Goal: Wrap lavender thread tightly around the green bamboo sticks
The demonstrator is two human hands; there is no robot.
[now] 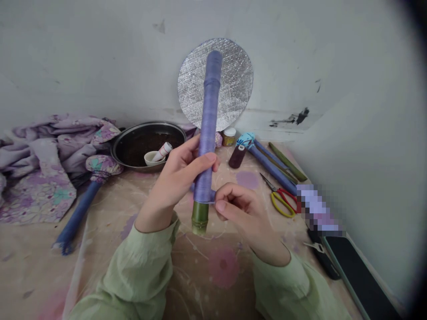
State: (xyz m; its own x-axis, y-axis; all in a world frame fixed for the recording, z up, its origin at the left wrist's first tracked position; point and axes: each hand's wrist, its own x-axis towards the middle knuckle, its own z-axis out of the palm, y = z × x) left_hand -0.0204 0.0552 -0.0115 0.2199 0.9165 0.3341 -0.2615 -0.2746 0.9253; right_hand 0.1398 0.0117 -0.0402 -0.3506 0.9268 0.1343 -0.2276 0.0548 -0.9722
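My left hand (187,169) is closed around a bamboo stick (210,102), held nearly upright above the table. Purple wrapping covers most of the stick, and bare green bamboo shows at its lower end. At the bottom edge of the wrapping, my right hand (240,211) pinches a purple strip (212,195) between thumb and fingers. The strip runs around the stick and shows a little on its left side too. Behind the stick's upper part, a round silver foil mat (236,84) leans on the wall.
A dark pan (128,164) holds a small white bowl (150,158). Purple floral cloth (50,178) and a wrapped mallet-like stick (80,213) lie left. On the right are a dark thread spool (236,158), scissors (282,202), more sticks (276,166) and a phone (356,271).
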